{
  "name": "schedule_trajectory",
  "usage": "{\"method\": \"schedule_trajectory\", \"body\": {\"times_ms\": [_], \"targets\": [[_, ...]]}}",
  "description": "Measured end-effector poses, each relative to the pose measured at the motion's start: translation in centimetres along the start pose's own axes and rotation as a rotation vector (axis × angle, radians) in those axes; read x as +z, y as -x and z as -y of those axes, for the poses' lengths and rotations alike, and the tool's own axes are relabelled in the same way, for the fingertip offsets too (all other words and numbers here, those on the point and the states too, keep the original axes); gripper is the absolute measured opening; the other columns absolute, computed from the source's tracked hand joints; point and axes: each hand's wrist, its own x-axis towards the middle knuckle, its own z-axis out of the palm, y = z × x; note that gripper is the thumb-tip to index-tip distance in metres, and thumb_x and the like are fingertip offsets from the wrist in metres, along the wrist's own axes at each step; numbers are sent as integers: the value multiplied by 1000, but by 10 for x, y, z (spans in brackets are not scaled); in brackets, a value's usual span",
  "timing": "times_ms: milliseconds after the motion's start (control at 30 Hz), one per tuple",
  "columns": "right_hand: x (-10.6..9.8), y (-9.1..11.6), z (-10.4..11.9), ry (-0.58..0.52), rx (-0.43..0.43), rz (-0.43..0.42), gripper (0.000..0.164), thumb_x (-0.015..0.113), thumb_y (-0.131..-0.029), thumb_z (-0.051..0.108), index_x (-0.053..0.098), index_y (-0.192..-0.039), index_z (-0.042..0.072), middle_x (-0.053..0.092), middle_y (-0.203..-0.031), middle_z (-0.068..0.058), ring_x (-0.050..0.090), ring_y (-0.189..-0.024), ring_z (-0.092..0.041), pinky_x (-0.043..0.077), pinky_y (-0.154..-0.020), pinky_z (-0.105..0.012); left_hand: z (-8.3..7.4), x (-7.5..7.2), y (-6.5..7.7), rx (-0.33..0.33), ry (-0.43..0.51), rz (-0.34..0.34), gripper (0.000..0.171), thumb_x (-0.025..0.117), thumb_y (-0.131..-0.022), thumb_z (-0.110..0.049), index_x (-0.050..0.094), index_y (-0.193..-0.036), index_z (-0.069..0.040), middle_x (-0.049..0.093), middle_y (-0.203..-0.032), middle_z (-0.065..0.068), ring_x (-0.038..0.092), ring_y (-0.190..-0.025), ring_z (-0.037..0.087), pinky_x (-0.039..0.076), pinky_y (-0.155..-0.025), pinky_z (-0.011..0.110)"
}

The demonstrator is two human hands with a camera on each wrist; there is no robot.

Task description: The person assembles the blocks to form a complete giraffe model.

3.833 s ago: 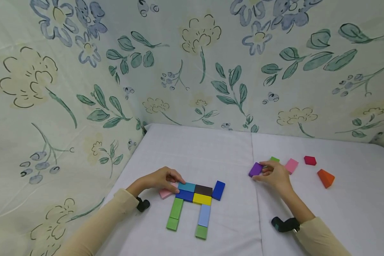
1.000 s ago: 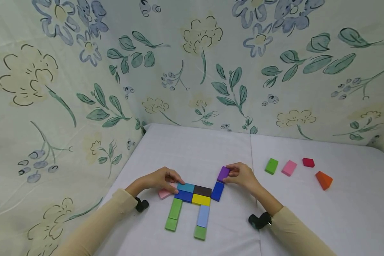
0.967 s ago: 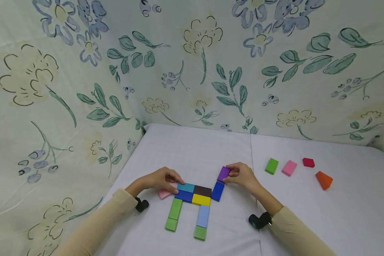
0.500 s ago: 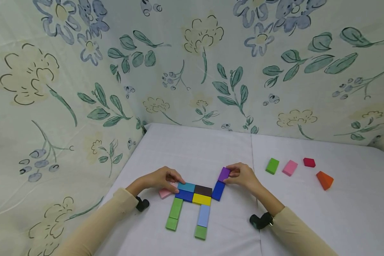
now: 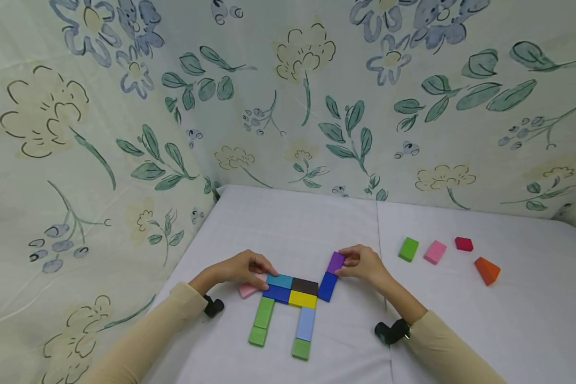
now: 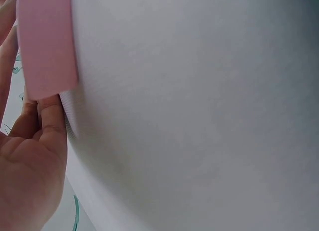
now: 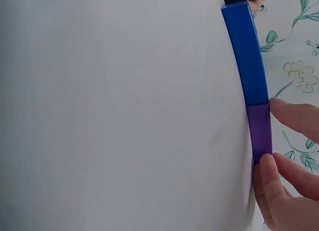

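Observation:
My right hand (image 5: pixel 365 264) pinches a purple block (image 5: pixel 336 262) between thumb and fingers. The purple block lies flat, end to end with a blue block (image 5: pixel 328 287); the right wrist view shows the purple block (image 7: pixel 260 131) touching the blue one (image 7: pixel 246 56). My left hand (image 5: pixel 242 268) holds a light pink block (image 5: pixel 247 290), its fingertips at the left ends of a teal block (image 5: pixel 280 280) and a dark blue block (image 5: pixel 276 293). In the left wrist view the pink block (image 6: pixel 47 44) sits by the fingers, which partly hide it in the head view.
A dark brown block (image 5: pixel 305 286) and a yellow block (image 5: pixel 302 299) adjoin the teal and blue. Green blocks (image 5: pixel 264 313) and a light blue block (image 5: pixel 306 324) extend downward. On the right lie a green block (image 5: pixel 408 249), pink block (image 5: pixel 434 252), red block (image 5: pixel 464 244) and orange block (image 5: pixel 487 271).
My right hand has carried the purple block leftward from beside the loose blocks and closed the small gap to the blue block. The left hand has stayed in place.

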Motion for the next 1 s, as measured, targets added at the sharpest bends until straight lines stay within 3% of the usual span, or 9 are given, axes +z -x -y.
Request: {"method": "schedule_trajectory", "body": {"times_ms": [267,400,633,1000], "targets": [[-1,0,-1,-17,-3,5,51,86,-77,7,65,-121,-8,62,-111,-20,64,-93,-27,57,-83,-30,6,0,-1,1,-25,-1,32,83,-83,-13,76,-114,-13,69,-115,-3,60,-105,17,50,-93,27],[-9,0,-4,-66,-16,-31,52,84,-80,8,63,-124,-9,64,-113,-22,66,-96,-28,56,-80,-25,5,1,0,1,-19,-4,32,83,-83,-12,77,-114,-13,69,-115,-2,60,-104,18,50,-93,29],[-39,1,-14,-119,-1,-117,56,82,-84,16,59,-130,-8,62,-119,-25,65,-99,-27,54,-79,-18,2,1,1,3,-10,-8,32,83,-83,-11,76,-114,-10,69,-115,1,59,-104,22,50,-93,34],[-94,9,-43,-44,26,-240,67,82,-85,34,57,-137,-1,59,-128,-25,59,-107,-31,49,-75,-10,0,1,0,8,-2,-6,32,83,-83,-10,77,-113,-10,69,-114,-1,59,-103,20,50,-91,29]]}}
